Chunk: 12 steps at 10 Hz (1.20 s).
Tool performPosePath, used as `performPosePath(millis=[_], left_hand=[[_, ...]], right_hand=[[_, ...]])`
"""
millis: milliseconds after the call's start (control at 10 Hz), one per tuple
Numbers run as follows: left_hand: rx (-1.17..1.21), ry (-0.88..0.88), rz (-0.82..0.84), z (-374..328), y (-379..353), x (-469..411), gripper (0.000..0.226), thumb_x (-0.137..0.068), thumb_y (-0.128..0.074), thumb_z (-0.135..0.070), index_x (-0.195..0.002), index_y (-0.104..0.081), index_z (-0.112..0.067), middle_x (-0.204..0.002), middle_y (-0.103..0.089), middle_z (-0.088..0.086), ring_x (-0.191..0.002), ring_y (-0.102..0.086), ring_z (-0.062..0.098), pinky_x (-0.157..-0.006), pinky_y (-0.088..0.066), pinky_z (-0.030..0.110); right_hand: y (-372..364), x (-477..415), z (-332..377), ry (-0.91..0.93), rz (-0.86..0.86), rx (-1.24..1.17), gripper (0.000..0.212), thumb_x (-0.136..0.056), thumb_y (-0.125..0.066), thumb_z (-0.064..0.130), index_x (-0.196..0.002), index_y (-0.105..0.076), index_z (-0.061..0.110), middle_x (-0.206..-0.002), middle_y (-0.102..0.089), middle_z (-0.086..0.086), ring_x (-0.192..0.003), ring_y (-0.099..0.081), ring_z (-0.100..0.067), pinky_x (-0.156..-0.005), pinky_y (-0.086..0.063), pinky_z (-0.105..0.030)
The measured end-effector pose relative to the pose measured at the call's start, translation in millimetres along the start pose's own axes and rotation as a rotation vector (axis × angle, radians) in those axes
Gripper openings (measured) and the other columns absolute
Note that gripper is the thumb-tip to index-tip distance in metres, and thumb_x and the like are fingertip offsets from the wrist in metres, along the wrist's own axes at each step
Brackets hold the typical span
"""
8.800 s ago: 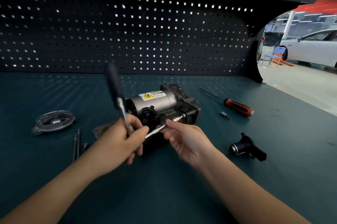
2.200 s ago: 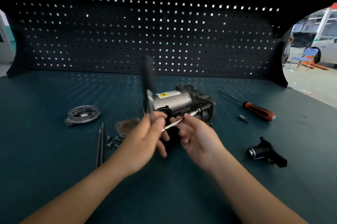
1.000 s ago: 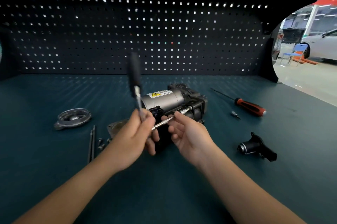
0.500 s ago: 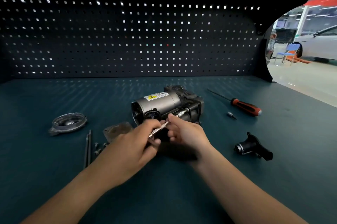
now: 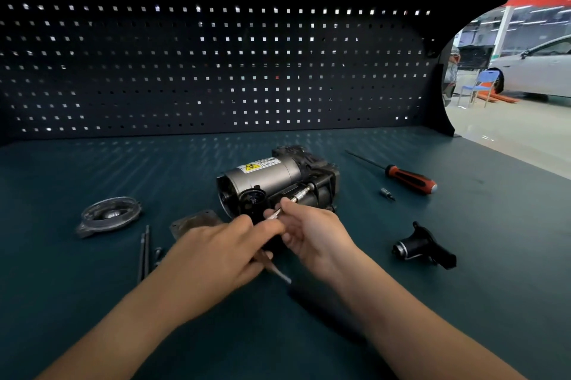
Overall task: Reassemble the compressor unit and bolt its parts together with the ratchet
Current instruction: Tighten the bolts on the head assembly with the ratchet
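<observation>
At your far left on the bench (image 5: 61,302) lies a round metal cover (image 5: 108,216), flat and well apart from everything else. Just right of it, two long bolts (image 5: 143,251) lie side by side, pointing away from you, with a few small fasteners (image 5: 157,253) beside them, too small to tell apart. A flat, square-cornered plate (image 5: 193,222) rests near the unit's open end, partly hidden behind your left hand (image 5: 216,253).

That hand is curled around the head of the ratchet (image 5: 279,274). The tool's shaft and dark handle slant down toward you from under the fingers, blurred. From the head, a slim extension bar (image 5: 301,194) runs up and right to the side of the compressor unit (image 5: 272,175), where its socket end meets the dark housing. The unit lies on its side at the centre of the bench, its silver motor can with the yellow warning label facing up.

Your right hand (image 5: 315,234) pinches the extension bar between thumb and fingertips, close to the ratchet head, with the remaining fingers loosely curled.

Further right, a small bit (image 5: 387,193) lies near a red-and-black screwdriver (image 5: 411,178). A black fitting with a silver collar (image 5: 423,248) lies nearer you. Beyond the pegboard (image 5: 216,70), a white car (image 5: 537,70) and a blue chair (image 5: 477,86) stand on the shop floor.
</observation>
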<state>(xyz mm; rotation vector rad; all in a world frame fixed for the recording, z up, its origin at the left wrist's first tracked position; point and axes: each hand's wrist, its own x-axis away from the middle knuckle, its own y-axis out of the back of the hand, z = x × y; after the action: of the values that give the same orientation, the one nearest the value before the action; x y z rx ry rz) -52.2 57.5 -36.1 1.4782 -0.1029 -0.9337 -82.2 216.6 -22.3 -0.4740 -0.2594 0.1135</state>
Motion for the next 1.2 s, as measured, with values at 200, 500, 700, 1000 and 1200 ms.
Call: performPosePath(millis=[200, 500, 700, 1000, 1200], left_hand=[[1.148, 0.627, -0.181, -22.1, -2.0, -12.8, 0.009, -0.098, -0.036, -0.025, -0.097, -0.044, -0.029, -0.057, -0.06, -0.004, -0.042, -0.052, 0.01, -0.049, -0.043, 0.022], [1.305, 0.71, -0.045, -17.3, -1.3, -10.3, 0.011, -0.1, -0.035, -0.022, -0.099, -0.046, -0.02, -0.05, -0.048, -0.004, -0.037, -0.038, 0.007, -0.041, -0.037, 0.023], [0.058, 0.013, -0.043, 0.1, -6.7, 2.1, 0.024, -0.082, -0.045, -0.031, -0.105, -0.042, -0.03, -0.068, -0.051, -0.01, -0.047, -0.051, 0.008, -0.039, -0.038, 0.021], [1.713, 0.987, -0.103, -14.9, -1.9, -19.2, 0.022, -0.099, -0.032, -0.026, -0.1, -0.047, -0.011, -0.047, -0.045, -0.001, -0.027, -0.022, 0.006, -0.031, -0.023, 0.016], [-0.123, -0.014, -0.12, 5.4, -8.8, -0.6, 0.019, -0.084, -0.042, -0.03, -0.099, -0.045, -0.019, -0.069, -0.057, 0.0, -0.048, -0.058, 0.016, -0.038, -0.039, 0.024]], right_hand=[[2.2, -0.1, 2.2, -0.031, 0.035, -0.048, 0.015, -0.095, -0.049, 0.012, -0.084, -0.057, 0.005, -0.06, -0.069, -0.004, -0.04, -0.058, -0.007, -0.038, -0.042, -0.014], [2.2, -6.0, -2.2, 0.042, -0.081, -0.043, 0.018, -0.089, -0.059, 0.004, -0.071, -0.06, 0.001, -0.051, -0.064, -0.003, -0.036, -0.051, -0.002, -0.038, -0.04, -0.01], [3.9, -5.4, -1.4, -0.008, -0.029, -0.106, 0.016, -0.089, -0.059, 0.007, -0.075, -0.061, 0.0, -0.056, -0.067, -0.006, -0.039, -0.055, -0.005, -0.04, -0.042, -0.011], [0.9, -2.1, 3.3, -0.013, 0.014, -0.109, 0.016, -0.093, -0.05, 0.002, -0.078, -0.056, 0.002, -0.057, -0.067, -0.006, -0.038, -0.056, -0.005, -0.038, -0.041, -0.011], [1.1, -3.7, -0.4, -0.002, -0.043, -0.03, 0.022, -0.091, -0.057, 0.006, -0.07, -0.06, 0.001, -0.054, -0.065, -0.003, -0.033, -0.049, -0.004, -0.035, -0.038, -0.011]])
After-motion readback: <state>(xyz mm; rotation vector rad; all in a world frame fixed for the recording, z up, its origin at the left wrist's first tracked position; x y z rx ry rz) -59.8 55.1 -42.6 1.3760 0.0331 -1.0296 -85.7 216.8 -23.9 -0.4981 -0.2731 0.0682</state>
